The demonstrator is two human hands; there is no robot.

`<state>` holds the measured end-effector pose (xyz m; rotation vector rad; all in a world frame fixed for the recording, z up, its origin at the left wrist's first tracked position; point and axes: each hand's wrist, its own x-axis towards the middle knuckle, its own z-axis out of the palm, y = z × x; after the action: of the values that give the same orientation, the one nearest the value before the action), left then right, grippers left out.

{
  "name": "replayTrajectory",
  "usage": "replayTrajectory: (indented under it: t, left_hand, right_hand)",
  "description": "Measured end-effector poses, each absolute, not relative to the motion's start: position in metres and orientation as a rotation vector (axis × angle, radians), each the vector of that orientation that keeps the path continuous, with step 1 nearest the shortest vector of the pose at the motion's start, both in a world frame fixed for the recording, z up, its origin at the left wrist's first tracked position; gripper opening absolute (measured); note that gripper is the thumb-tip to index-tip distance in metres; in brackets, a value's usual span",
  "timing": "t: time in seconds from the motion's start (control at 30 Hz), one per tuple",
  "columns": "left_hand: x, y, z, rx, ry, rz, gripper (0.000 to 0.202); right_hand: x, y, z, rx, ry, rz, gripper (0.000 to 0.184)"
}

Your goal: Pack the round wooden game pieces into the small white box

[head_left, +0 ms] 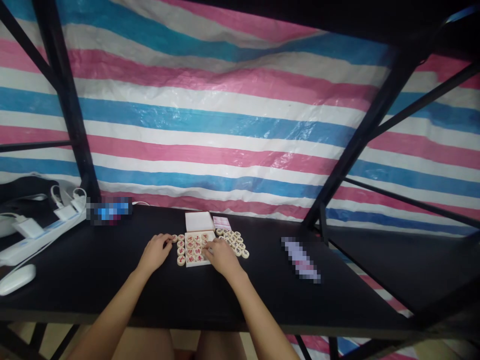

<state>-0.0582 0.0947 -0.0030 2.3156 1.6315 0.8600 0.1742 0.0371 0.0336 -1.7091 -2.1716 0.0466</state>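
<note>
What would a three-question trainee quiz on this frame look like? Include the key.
1. True or false: the pieces in the shallow box bear red characters.
2. The loose pile of pieces lies: A) left of the box, B) right of the box, C) behind the box.
3. Which hand rests at the box's right side?

Key: 1 true. 2 B. 3 the right hand; the left hand is at the few pieces left of the box.
</note>
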Motion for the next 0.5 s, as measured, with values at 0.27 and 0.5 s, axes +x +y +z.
replayTrajectory:
  t: [0.27, 0.5]
  left_hand:
    - [-0.056, 0.088, 0.009, 2.262, 1.609, 1.003, 0.026]
    - [-0.024, 0.018, 0.023, 1.976, 1.303, 1.080, 0.028]
  right_hand:
    - [0.174, 0.048, 0.035, -1.746, -2.166, 0.102, 0.010]
    - [0.176, 0.003, 0.024, -1.387, -1.836, 0.403, 0.022]
